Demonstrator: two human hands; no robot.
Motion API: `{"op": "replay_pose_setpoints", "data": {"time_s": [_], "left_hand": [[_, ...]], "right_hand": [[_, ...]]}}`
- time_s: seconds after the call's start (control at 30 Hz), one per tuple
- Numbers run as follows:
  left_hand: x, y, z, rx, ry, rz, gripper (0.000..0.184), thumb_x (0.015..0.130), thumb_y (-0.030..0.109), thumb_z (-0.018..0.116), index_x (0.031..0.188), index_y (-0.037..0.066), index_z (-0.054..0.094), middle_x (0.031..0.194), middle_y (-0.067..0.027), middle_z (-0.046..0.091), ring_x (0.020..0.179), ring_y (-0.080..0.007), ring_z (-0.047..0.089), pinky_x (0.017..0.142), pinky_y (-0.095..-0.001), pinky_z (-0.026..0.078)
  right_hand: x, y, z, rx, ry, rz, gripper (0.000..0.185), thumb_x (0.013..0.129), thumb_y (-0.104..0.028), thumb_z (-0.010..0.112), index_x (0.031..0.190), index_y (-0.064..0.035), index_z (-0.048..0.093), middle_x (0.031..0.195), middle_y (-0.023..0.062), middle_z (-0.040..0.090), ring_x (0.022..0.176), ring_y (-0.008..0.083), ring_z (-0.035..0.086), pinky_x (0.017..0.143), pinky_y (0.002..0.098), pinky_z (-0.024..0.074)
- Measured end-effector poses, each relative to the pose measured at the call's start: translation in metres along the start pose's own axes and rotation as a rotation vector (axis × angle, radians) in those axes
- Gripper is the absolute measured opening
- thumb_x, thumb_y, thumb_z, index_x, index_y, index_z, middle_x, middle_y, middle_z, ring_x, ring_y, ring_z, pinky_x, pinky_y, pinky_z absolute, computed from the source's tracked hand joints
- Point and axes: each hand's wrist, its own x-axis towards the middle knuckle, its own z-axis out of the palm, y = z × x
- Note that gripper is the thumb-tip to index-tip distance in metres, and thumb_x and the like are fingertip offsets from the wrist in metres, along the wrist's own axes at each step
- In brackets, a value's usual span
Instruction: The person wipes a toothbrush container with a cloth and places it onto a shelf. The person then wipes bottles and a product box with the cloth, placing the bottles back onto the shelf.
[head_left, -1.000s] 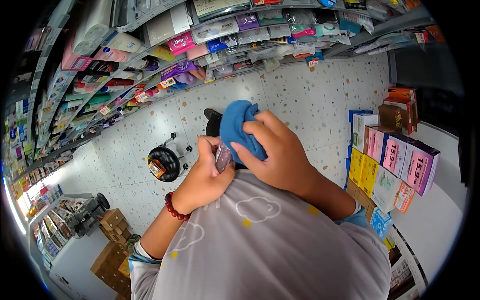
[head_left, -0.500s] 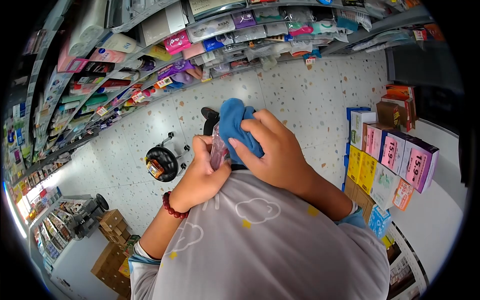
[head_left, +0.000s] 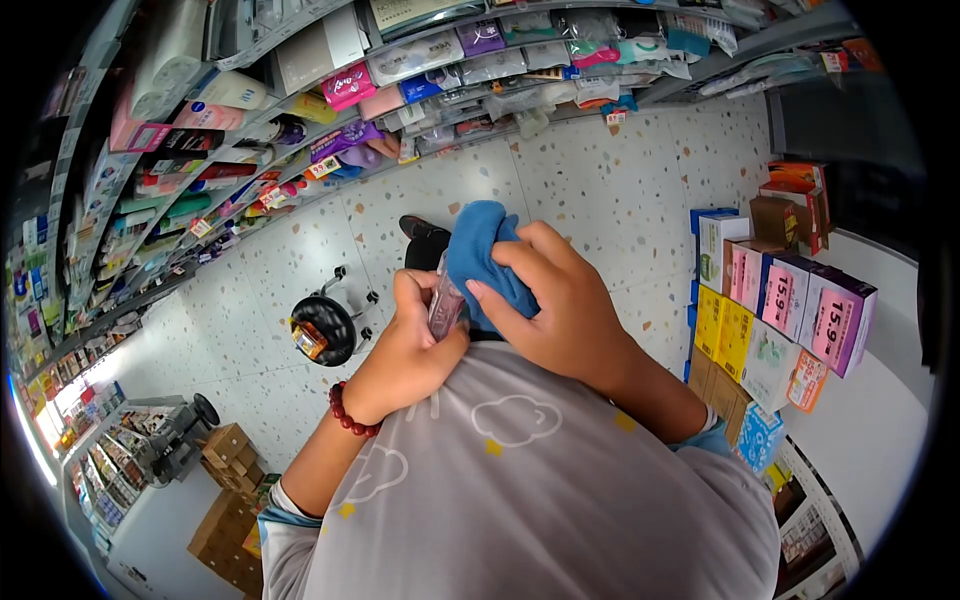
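My left hand [head_left: 412, 350], with a red bead bracelet on its wrist, is closed around a small clear, pinkish package [head_left: 443, 306] in front of my chest. Bunched in my right hand [head_left: 555, 305] is a blue cloth [head_left: 484, 254], with my thumb and fingers pressed into it. The cloth touches the package along its upper right side. My palm and fingers hide part of the package, and what it contains is too small to tell.
Shelves of packaged goods [head_left: 420, 60] curve across the top and left. A black round stool [head_left: 338, 343] with a small orange package stands on the speckled floor [head_left: 610, 190]. Stacked product boxes [head_left: 790, 300] are at the right, cardboard boxes [head_left: 232, 460] at the lower left.
The blue cloth has shifted and been refolded against the package in my right hand. The package tilts slightly differently in my left hand. Both hands keep their hold.
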Motion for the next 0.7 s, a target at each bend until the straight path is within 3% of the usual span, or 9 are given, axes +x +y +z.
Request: {"op": "replay_pose_setpoints", "data": {"time_s": [0.27, 0.33, 0.37, 0.43, 0.6, 0.7], "left_hand": [[-0.008, 0.007, -0.005, 0.094, -0.042, -0.002, 0.045, 0.09, -0.003, 0.057, 0.122, 0.001, 0.026, 0.106, -0.0112, 0.049, 0.086, -0.0122, 0.049, 0.077, -0.0268, 0.044], [-0.01, 0.012, -0.006, 0.124, -0.045, -0.153, 0.046, 0.091, -0.004, 0.057, 0.125, 0.003, 0.027, 0.114, -0.0114, 0.05, 0.103, -0.0118, 0.05, 0.087, -0.0277, 0.044], [-0.011, 0.011, -0.005, 0.121, -0.037, -0.15, 0.046, 0.091, -0.004, 0.057, 0.125, 0.003, 0.027, 0.114, -0.0114, 0.05, 0.103, -0.0118, 0.05, 0.087, -0.0277, 0.044], [-0.013, 0.004, -0.003, 0.073, 0.035, -0.021, 0.045, 0.089, -0.002, 0.059, 0.12, 0.001, 0.027, 0.104, -0.0119, 0.05, 0.084, -0.0128, 0.05, 0.076, -0.0267, 0.044], [-0.024, -0.002, -0.003, 0.001, 0.136, 0.018, 0.046, 0.088, -0.001, 0.06, 0.121, 0.001, 0.028, 0.105, -0.0139, 0.052, 0.087, -0.0147, 0.054, 0.079, -0.0287, 0.046], [-0.034, 0.004, -0.007, 0.039, 0.135, -0.013, 0.047, 0.088, -0.001, 0.061, 0.122, 0.001, 0.029, 0.103, -0.0141, 0.054, 0.084, -0.0165, 0.056, 0.077, -0.0302, 0.047]], "right_hand": [[0.005, -0.01, 0.007, -0.006, 0.015, -0.059, 0.027, 0.084, -0.02, 0.078, 0.101, -0.0054, 0.065, 0.094, 0.0097, 0.058, 0.077, 0.0293, 0.061, 0.066, 0.0392, 0.0498], [0.007, -0.013, 0.007, -0.014, 0.018, -0.089, 0.027, 0.083, -0.02, 0.078, 0.102, -0.0055, 0.065, 0.095, 0.0097, 0.058, 0.078, 0.0293, 0.061, 0.066, 0.0392, 0.0499], [0.007, -0.014, 0.006, -0.012, 0.001, -0.075, 0.027, 0.083, -0.02, 0.078, 0.102, -0.0054, 0.065, 0.095, 0.0099, 0.058, 0.077, 0.029, 0.061, 0.065, 0.039, 0.0498], [0.006, -0.014, 0.005, -0.009, -0.024, -0.076, 0.026, 0.083, -0.02, 0.078, 0.102, -0.0053, 0.066, 0.095, 0.0102, 0.058, 0.077, 0.0288, 0.061, 0.065, 0.0387, 0.0498], [0.003, -0.017, 0.006, 0.017, -0.117, 0.023, 0.027, 0.084, -0.02, 0.079, 0.101, -0.0038, 0.066, 0.094, 0.0107, 0.058, 0.074, 0.0285, 0.061, 0.062, 0.0376, 0.0496], [0.005, -0.027, 0.012, 0.049, -0.102, -0.032, 0.028, 0.083, -0.02, 0.079, 0.102, -0.0035, 0.066, 0.094, 0.0108, 0.058, 0.073, 0.0288, 0.061, 0.062, 0.0376, 0.0496]]}}
